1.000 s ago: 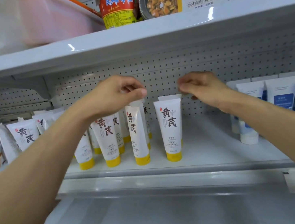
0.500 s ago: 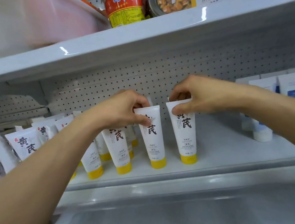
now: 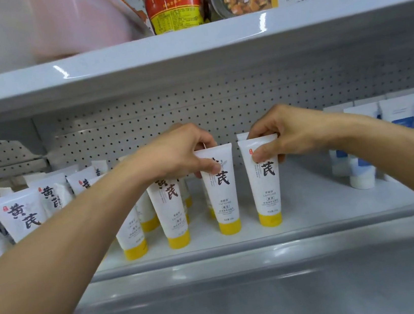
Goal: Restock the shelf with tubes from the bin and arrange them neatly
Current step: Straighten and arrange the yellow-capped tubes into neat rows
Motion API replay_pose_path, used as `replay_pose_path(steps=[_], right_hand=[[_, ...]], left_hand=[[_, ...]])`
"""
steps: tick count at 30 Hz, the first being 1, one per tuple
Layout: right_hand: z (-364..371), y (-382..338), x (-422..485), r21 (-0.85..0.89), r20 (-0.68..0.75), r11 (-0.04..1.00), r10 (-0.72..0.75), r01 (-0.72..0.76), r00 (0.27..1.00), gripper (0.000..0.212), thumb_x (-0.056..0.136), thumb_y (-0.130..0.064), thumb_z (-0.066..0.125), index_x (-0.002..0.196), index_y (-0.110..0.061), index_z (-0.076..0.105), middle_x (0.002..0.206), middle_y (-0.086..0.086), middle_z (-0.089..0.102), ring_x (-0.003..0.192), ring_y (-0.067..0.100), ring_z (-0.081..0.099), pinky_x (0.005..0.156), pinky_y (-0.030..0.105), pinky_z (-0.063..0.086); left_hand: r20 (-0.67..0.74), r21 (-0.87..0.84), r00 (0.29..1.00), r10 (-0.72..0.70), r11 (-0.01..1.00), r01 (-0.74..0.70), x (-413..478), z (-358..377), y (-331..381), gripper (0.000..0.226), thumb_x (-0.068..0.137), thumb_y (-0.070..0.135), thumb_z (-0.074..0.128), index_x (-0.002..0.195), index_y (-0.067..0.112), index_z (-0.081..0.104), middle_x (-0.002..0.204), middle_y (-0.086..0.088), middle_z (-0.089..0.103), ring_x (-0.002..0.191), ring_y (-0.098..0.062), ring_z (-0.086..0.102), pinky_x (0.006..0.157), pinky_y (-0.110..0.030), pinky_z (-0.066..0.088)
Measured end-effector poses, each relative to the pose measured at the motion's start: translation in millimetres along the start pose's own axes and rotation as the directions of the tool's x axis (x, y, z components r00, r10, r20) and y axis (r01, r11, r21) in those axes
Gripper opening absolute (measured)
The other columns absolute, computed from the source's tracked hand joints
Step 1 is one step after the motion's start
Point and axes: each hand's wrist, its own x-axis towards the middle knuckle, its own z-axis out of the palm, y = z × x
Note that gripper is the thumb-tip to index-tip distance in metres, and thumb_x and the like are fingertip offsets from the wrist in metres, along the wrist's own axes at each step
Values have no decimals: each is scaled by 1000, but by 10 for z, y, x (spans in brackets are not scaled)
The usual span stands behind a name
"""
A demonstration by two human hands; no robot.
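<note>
We hold two tubes at the front of the shelf (image 3: 316,221), each standing on its yellow cap: the left hand (image 3: 176,153) pinches the crimped top of one tube (image 3: 222,189), and the right hand (image 3: 290,131) pinches the top of its neighbour (image 3: 265,183), thumb in front and fingers (image 3: 260,129) curled behind. The two stand just beside each other, apart by a narrow gap, labels facing out.

The risk lies in the shape — a tall, soft plastic body on a small round cap. If we let go while a tube leans, or nudge it sideways, it would likely tip into the row of matching tubes (image 3: 170,209) to the left, some of which already tilt, and a fall there could spread along the row. The shelf looks smooth and glossy, so a cap could also slide toward the front lip.

The tubes are matte white and flattened at the crimp, with bold black characters. Behind them is a perforated back panel (image 3: 219,101); to the right, well apart, stand white tubes with blue labels (image 3: 362,169). The bin is not in view.
</note>
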Motion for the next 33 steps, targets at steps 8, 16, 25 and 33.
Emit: replay_pose_path(steps=[8,16,25,33], right_hand=[[29,-47,8,17,11,1000,24,-24,1000,15,83,-16,74,96,-9,72,83,-2,75,68,3,69,62,23,58],[1,-27,33,-32,51,999,14,-12,999,12,83,-20,74,93,-15,71,84,-7,75,74,3,69,65,21,56],[-187,4,109,-19,-190,996,-88,86,978,8,86,-31,67,89,-25,73,81,-13,73,75,-4,66,65,8,51],[-326,100,443,-206,44,979,22,-12,999,27,86,-35,68,113,-27,68,106,-19,67,95,-8,60,74,7,44]], left_hand=[[2,-32,999,38,999,-38,-10,2,-29,17,77,36,77,87,25,70,76,12,73,68,0,68,65,-22,49],[25,-88,1000,15,996,-13,-38,21,10,15,81,33,75,91,23,69,77,11,73,70,-4,69,69,-26,53],[-256,-118,966,-47,993,17,9,-249,-50,16,90,42,60,99,31,66,92,22,64,86,5,59,72,-13,43],[109,15,990,-93,996,92,330,-299,-213,32,85,31,72,117,27,67,107,15,69,98,-2,64,91,-20,48]])
